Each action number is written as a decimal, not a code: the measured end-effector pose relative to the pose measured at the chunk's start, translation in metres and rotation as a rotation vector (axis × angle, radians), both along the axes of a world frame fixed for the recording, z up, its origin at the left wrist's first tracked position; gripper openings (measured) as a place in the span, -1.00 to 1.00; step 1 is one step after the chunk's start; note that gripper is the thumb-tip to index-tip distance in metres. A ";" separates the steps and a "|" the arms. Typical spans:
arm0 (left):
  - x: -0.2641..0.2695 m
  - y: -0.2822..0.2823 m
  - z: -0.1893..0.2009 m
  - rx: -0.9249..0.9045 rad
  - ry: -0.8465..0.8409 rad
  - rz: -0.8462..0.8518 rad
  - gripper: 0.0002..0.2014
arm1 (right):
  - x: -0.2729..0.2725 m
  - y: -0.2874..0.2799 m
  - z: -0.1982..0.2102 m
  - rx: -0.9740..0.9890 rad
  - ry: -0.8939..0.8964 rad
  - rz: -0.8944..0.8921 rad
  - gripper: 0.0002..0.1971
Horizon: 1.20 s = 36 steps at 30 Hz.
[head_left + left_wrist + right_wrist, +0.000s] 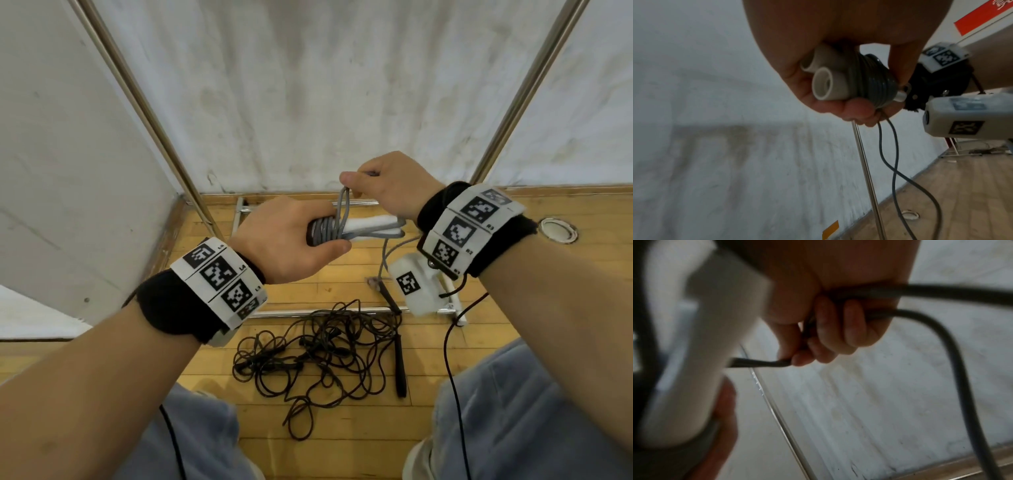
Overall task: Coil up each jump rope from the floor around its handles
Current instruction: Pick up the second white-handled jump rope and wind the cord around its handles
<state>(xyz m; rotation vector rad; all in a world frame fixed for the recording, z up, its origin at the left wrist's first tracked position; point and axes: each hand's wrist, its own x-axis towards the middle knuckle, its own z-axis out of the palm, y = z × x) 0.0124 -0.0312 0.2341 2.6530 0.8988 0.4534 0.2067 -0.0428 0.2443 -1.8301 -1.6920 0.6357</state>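
My left hand (294,236) grips two white handles (368,228) held side by side, with grey rope (323,229) wound around them in several turns. In the left wrist view the handles' ends (826,81) and the grey coil (871,84) show in my palm, and loose rope (894,170) hangs down from there. My right hand (387,188) pinches a doubled loop of the grey rope (344,209) just above the handles; the right wrist view shows its fingers (838,331) curled around the rope (941,324). A black jump rope (325,349) lies tangled on the floor below, one black handle (400,366) at its right.
Wooden floor (342,445) runs under me, with my knees at both lower corners. White sheeting (342,85) hangs ahead, framed by two slanting metal poles (144,102) and a metal stand base (325,311). A round white floor fitting (558,230) sits at the right.
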 end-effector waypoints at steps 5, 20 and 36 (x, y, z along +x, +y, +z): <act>-0.004 0.000 0.015 -0.130 -0.315 0.108 -0.70 | 0.000 0.000 -0.004 -0.118 0.294 0.089 -0.67; -0.005 0.018 0.028 -0.624 -0.971 0.291 -0.82 | -0.034 -0.006 -0.012 -0.402 0.906 0.267 -0.64; -0.026 0.052 0.015 -0.373 -0.646 0.520 -0.95 | -0.035 -0.010 -0.014 -0.052 0.200 0.129 -0.61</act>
